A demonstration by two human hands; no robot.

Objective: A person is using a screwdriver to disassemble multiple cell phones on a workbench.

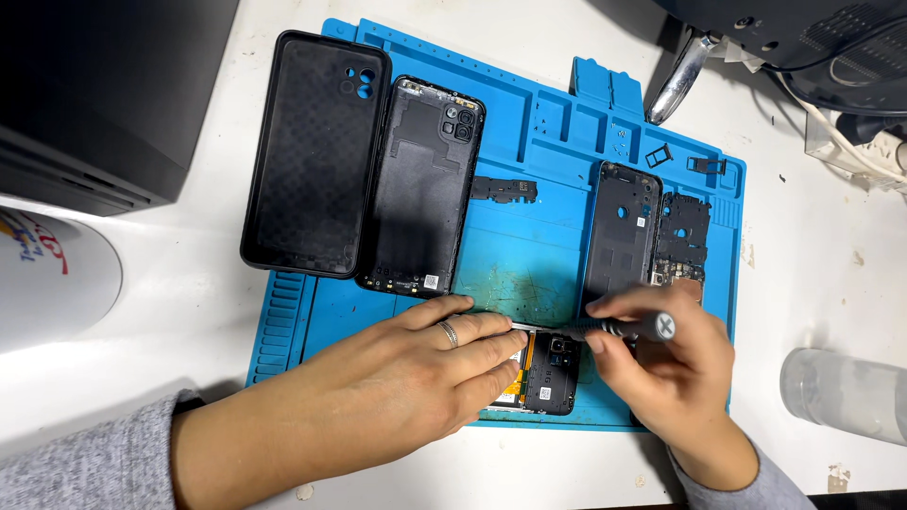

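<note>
An opened phone point(548, 373) lies at the near edge of a blue repair mat point(515, 260), its inner parts and an orange strip showing. My left hand point(416, 378), with a ring on one finger, lies flat on the phone and covers most of it. My right hand point(675, 373) grips a black screwdriver point(624, 328) with a cross-marked cap, held almost level, its tip pointing left over the phone's upper edge. Where the tip touches is hidden by my fingers.
On the mat lie a black phone case point(312, 156), a black back cover point(420, 189), a dark frame point(619, 231), an inner plate point(682, 236) and small parts. A clear cup point(841, 392) stands right. A black box point(94, 94) and white disc point(52, 274) sit left.
</note>
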